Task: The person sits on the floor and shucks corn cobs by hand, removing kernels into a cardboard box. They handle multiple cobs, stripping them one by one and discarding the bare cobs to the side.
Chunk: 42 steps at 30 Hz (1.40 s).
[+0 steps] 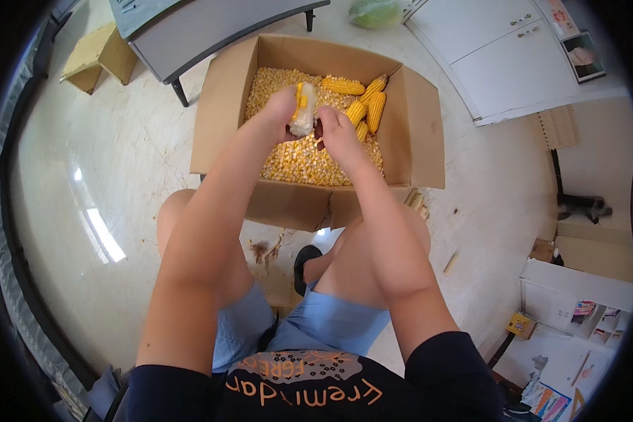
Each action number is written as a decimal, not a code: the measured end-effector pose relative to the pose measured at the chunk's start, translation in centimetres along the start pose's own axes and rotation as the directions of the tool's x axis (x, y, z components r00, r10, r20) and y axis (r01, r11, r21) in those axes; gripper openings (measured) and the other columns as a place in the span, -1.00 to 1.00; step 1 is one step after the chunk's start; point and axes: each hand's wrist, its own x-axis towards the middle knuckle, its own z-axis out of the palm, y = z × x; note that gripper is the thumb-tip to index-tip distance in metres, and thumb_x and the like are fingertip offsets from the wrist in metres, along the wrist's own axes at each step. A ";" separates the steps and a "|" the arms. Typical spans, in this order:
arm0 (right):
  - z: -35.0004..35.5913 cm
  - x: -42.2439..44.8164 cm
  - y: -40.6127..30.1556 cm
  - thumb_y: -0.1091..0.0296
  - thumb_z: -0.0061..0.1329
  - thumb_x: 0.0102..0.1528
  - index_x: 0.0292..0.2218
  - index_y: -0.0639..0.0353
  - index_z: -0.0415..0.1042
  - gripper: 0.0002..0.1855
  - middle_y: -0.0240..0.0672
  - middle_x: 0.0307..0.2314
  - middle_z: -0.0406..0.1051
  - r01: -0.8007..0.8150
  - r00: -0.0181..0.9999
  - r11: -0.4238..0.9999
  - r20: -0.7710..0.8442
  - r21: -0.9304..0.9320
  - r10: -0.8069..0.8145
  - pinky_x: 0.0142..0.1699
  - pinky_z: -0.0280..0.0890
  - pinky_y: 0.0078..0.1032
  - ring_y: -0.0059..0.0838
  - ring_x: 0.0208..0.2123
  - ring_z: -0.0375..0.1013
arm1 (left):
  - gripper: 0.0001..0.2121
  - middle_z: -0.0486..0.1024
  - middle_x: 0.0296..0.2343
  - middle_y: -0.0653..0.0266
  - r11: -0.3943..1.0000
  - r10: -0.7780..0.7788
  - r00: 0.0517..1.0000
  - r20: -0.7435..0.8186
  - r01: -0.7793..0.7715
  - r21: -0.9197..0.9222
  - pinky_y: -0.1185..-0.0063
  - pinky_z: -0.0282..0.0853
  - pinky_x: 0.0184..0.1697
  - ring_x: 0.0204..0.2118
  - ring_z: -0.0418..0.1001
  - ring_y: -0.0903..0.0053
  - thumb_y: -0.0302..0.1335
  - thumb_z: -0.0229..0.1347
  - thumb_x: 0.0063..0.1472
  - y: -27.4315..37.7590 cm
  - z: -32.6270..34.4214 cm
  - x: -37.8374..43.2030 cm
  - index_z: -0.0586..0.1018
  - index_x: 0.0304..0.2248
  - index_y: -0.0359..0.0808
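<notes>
My left hand [284, 113] is closed around a partly shelled corn cob [303, 109], held upright over a cardboard box [205, 118]. Yellow kernels remain on the cob's left side, and its right side is bare and whitish. Close to the cob's right side is my right hand [333, 129], its fingers curled; whether anything lies in them cannot be seen. Loose corn kernels [306, 163] cover the inside of the box. Several unshelled yellow ears of corn [377, 111] rest on the kernels at the box's right side.
A grey table [211, 31] stands behind the box at the left, near a yellow wooden stool [92, 55]. A white cabinet [485, 47] is at the back right. Corn husk scraps [266, 250] lie on the floor below the box. A green plastic bag [374, 13] lies behind it.
</notes>
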 end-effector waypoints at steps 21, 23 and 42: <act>-1.0 -2.5 -1.1 0.08 -0.37 0.13 -0.49 0.42 0.34 -0.51 0.03 -0.66 0.29 0.197 0.956 0.886 -0.117 -0.419 -0.268 -0.37 0.20 -0.37 -0.17 -0.57 0.30 | -0.59 0.38 -0.43 0.19 0.959 0.035 0.999 -0.017 -0.029 0.283 0.45 0.34 -0.41 -0.43 0.37 0.48 -0.12 -0.38 0.21 -1.0 1.9 -0.1 0.34 -0.24 -0.26; -0.7 -1.9 -0.5 0.05 -0.36 0.13 -0.46 0.40 0.34 -0.50 -0.05 -0.68 0.28 0.162 0.961 0.926 -0.158 -0.342 -0.227 -0.39 0.18 -0.40 -0.28 -0.61 0.27 | -0.58 0.38 -0.40 0.18 0.957 0.099 0.993 -0.063 -0.078 0.278 0.43 0.35 -0.41 -0.43 0.38 0.45 -0.11 -0.37 0.21 -1.1 2.5 -0.6 0.33 -0.22 -0.27; -1.2 0.8 1.9 0.15 -0.35 0.09 -0.48 0.45 0.34 -0.55 0.17 -0.54 0.31 0.058 0.946 0.980 -0.304 -0.189 -0.114 -0.27 0.20 -0.30 -0.02 -0.41 0.35 | -0.57 0.39 -0.48 0.21 0.961 0.210 0.978 -0.014 -0.204 0.186 0.48 0.36 -0.48 -0.49 0.40 0.47 -0.09 -0.38 0.22 -1.3 2.4 -0.3 0.36 -0.25 -0.25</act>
